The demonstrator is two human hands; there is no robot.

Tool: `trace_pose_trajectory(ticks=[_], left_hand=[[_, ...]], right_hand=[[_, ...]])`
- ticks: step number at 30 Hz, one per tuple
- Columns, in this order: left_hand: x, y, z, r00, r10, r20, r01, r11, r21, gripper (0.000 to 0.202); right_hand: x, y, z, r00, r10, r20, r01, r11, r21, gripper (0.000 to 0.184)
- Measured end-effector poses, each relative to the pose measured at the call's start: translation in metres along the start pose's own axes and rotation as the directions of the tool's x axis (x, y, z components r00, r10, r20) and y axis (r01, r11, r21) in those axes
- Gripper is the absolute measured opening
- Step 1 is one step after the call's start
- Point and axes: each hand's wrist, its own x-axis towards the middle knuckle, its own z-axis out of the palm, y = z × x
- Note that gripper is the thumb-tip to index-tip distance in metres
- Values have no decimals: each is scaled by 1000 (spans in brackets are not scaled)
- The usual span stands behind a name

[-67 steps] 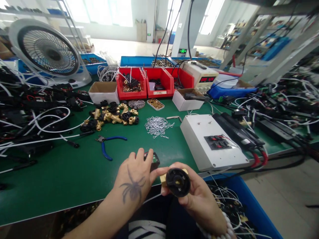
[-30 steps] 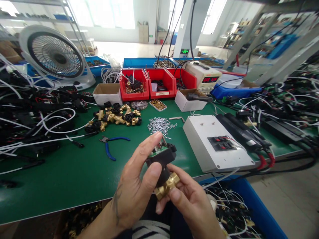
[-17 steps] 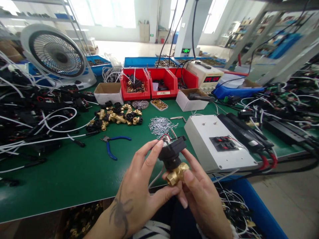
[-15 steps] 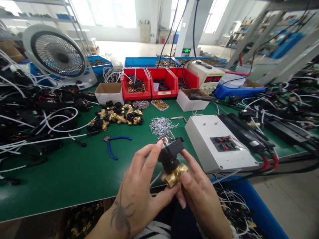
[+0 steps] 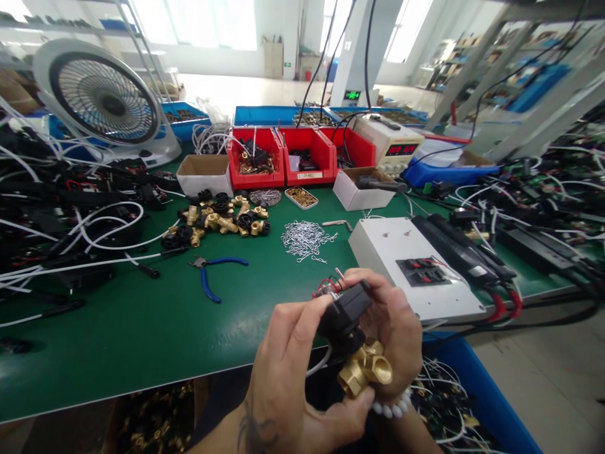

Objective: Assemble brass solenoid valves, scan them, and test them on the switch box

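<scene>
Between my hands, near the bench's front edge, is a motorized brass valve [image 5: 366,367] with a black actuator housing [image 5: 344,312] on top. My left hand [image 5: 295,372] grips it from the left, fingers on the housing and thumb under the brass body. My right hand [image 5: 397,331] closes around its far right side, fingertips partly hidden behind the housing. A small silver part with red wires [image 5: 327,289] shows at the housing's upper end, and a white cable [image 5: 320,364] hangs below. Beyond my hands lies a pile of wire clips [image 5: 305,239].
Blue-handled cutters [image 5: 208,277] and several brass valve bodies [image 5: 222,217] lie left on the green bench [image 5: 142,340]. Red bins [image 5: 258,173] stand behind. A grey switch box [image 5: 411,271] is on the right, above a blue crate [image 5: 491,394]. A fan [image 5: 111,101] stands at the back left.
Both hands have moved right and down with the valve, whose brass openings now face more toward me. My right hand has shifted from the brass body up around the housing.
</scene>
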Motion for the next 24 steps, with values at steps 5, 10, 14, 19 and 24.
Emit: trace_pose_trajectory(ticks=[5,10,14,19,24], left_hand=[[-2,-14,-1,989,-138,61,142,988,-69,69],[-7,-58,3,930,-363,61,366,928,-64,59],[-13,-82,11,919,-395,22,394,910,-128,60],[-17,-83,11,938,-344,31,345,930,-127,61],[-18,-81,9,941,-337,19,337,933,-128,62]], right_hand=[[12,12,-6,998,40,42,-33,986,-161,40],[64,27,-33,977,-149,152,207,508,-836,26],[99,39,-34,960,28,280,268,204,-941,11],[105,49,-17,897,292,333,348,1,-938,9],[100,42,-14,853,395,340,379,-23,-925,12]])
